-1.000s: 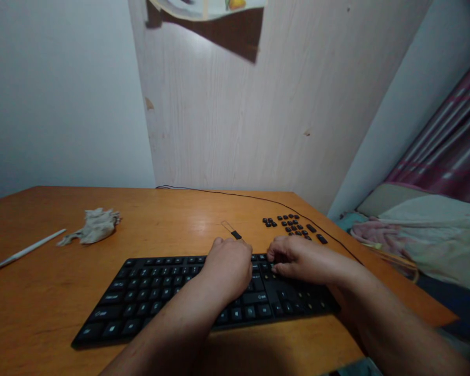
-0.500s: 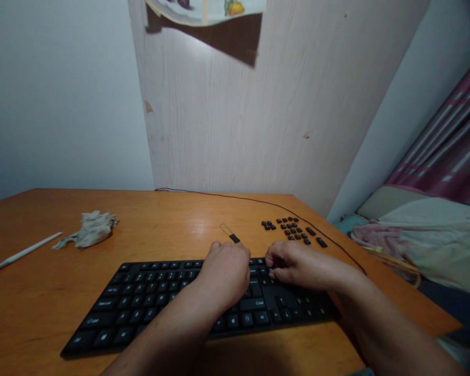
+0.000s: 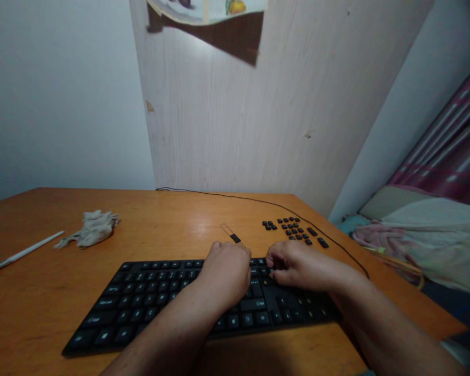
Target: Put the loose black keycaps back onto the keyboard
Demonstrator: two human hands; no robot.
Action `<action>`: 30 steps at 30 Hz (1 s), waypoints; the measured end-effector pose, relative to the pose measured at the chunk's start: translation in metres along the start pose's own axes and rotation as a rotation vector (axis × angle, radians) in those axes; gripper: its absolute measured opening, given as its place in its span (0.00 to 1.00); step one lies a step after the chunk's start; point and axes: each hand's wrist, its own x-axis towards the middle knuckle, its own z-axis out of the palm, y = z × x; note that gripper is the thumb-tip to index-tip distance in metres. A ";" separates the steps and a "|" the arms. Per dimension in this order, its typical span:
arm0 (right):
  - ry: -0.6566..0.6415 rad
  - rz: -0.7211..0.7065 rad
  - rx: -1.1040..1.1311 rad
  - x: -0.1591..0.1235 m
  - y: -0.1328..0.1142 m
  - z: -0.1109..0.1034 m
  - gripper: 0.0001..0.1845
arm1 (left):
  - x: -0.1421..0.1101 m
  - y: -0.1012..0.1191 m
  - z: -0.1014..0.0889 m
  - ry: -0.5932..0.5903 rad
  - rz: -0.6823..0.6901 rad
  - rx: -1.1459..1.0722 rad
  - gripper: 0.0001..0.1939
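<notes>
A black keyboard (image 3: 113, 300) lies across the table in front of me, with bare switch spots on its number pad at the right. My left hand (image 3: 229, 271) is closed over the keyboard's middle right. From its fingers sticks out a wire keycap puller (image 3: 235, 238) with a black grip and a thin wire loop pointing away from me; its near end is hidden by the hand. My right hand (image 3: 293, 265) rests at the navigation keys, thumb and fingers curled together at a key. What lies between those fingertips is hidden.
Several loose black keycaps (image 3: 293, 231) lie behind my right hand. A thin black cable (image 3: 235, 197) runs along the back and down the right side. At the left are a crumpled grey cloth (image 3: 94, 230) and a white stick-like tool (image 3: 27, 251). A bed (image 3: 426, 230) stands beyond the right edge.
The view has shifted very slightly. Both hands keep almost the same place and pose on the keyboard, and the keycap puller stays in my left hand.
</notes>
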 end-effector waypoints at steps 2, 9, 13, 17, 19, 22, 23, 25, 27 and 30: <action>0.003 -0.004 0.002 0.000 0.001 0.001 0.07 | 0.000 0.000 0.001 -0.001 0.002 -0.004 0.13; -0.008 0.004 0.039 0.000 0.001 0.000 0.06 | 0.000 0.000 -0.002 -0.027 -0.010 -0.010 0.14; -0.021 0.009 0.103 -0.001 0.002 -0.002 0.07 | 0.001 0.001 -0.002 -0.029 -0.019 -0.004 0.14; 0.005 -0.001 0.172 -0.004 0.007 -0.005 0.06 | 0.001 0.001 -0.002 -0.027 -0.020 0.000 0.14; 0.025 0.009 0.185 -0.006 0.009 -0.008 0.06 | 0.001 0.000 -0.001 -0.020 -0.018 0.000 0.14; 0.034 0.040 0.176 -0.008 0.011 -0.011 0.06 | 0.001 -0.001 0.000 -0.004 -0.010 -0.003 0.14; 0.034 0.051 0.167 -0.009 0.010 -0.012 0.06 | 0.001 -0.001 0.000 -0.003 -0.007 -0.005 0.14; 0.034 0.064 0.141 -0.010 0.009 -0.015 0.06 | 0.000 -0.001 0.000 -0.008 -0.005 -0.009 0.14; 0.024 0.070 0.112 -0.010 0.007 -0.017 0.05 | 0.000 -0.002 -0.001 -0.017 -0.008 -0.012 0.14; 0.003 0.089 0.077 -0.012 0.005 -0.020 0.04 | 0.001 -0.002 -0.002 -0.016 -0.011 -0.018 0.14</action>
